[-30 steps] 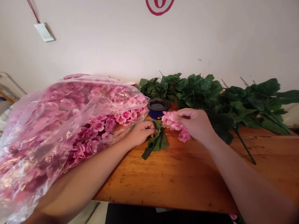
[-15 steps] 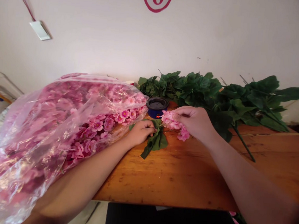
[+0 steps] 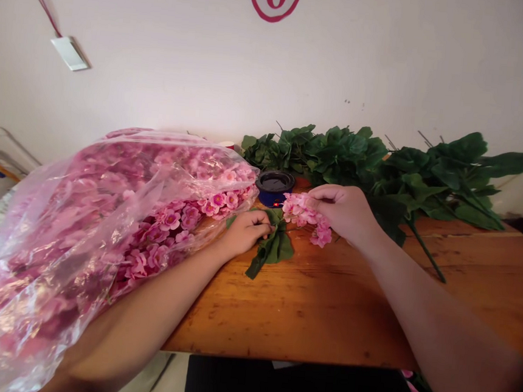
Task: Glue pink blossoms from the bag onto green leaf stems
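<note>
My left hand (image 3: 248, 231) is closed, pinching a sprig of green artificial leaves (image 3: 279, 246) that hangs over the wooden table. Between the fingertips of my right hand (image 3: 343, 210) is a cluster of pink artificial flowers (image 3: 303, 210), its blossoms pointing left and drooping below the fingers. The cluster sits just right of the leaves. Right behind both hands stands a small round pot (image 3: 275, 188), blue with a black top and a glowing red light on its front. How the stems lie inside my fingers is hidden.
A large clear plastic bag (image 3: 81, 217) full of pink flowers covers the table's left side. Green leaf stems (image 3: 361, 153) lie piled along the back by the wall, one stem sticking forward at right. The wooden table's (image 3: 296, 321) front edge is nearest me.
My right hand has shifted very slightly to the right with the pink flowers. My left hand and the leaves stay in place.
</note>
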`<state>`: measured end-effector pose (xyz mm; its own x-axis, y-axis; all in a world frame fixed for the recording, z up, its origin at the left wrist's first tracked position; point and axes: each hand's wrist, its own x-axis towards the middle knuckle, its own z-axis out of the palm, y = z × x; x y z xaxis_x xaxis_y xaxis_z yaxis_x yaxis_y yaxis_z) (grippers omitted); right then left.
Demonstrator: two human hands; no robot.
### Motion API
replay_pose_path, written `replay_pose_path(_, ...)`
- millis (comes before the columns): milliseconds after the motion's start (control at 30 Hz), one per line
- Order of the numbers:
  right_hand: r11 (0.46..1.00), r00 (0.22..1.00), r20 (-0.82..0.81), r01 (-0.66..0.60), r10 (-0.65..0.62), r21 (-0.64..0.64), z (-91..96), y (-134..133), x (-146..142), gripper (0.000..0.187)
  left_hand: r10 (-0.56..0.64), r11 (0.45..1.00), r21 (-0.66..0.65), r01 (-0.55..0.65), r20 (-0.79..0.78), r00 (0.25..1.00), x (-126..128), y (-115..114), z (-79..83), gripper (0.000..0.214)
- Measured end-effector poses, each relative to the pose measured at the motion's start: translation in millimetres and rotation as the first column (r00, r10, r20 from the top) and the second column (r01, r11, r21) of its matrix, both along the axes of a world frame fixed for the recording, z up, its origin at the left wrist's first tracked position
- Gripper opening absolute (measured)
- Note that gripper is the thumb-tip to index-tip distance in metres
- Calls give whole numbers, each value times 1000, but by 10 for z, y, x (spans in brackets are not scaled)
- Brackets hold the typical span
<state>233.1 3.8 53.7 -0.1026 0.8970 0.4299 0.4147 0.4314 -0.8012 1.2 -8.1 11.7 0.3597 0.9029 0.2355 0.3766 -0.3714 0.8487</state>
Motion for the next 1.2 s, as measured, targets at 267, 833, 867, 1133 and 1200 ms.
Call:
replay_pose_path(267,998,998,-47,-48,47,-36,-14,14,23,9,-3,999,32,4,-10,1000,0,0,-9,17)
replay_pose_path(833,997,998,-26,-62,61,-35,-7,4,16,13,-19,1000,24,20,-22,1000,-2,-1,-10,19)
replay_pose_path(867,998,998,-30,-62,61,-33,-9,0,11,13,-18,1000,24,19,-26,1000,-1,-4,-8,19)
replay_pose_path(1133,995,995,-24,-96,95,-29,-9,-2,-20,11,-29,999,-31,29,-20,999,3,6,-14,18)
replay_pose_path(1200,992,995,-9,-104,104,-66,10,-10,-12,14,-33,999,-39,32,-17,999,0,14,-21,19)
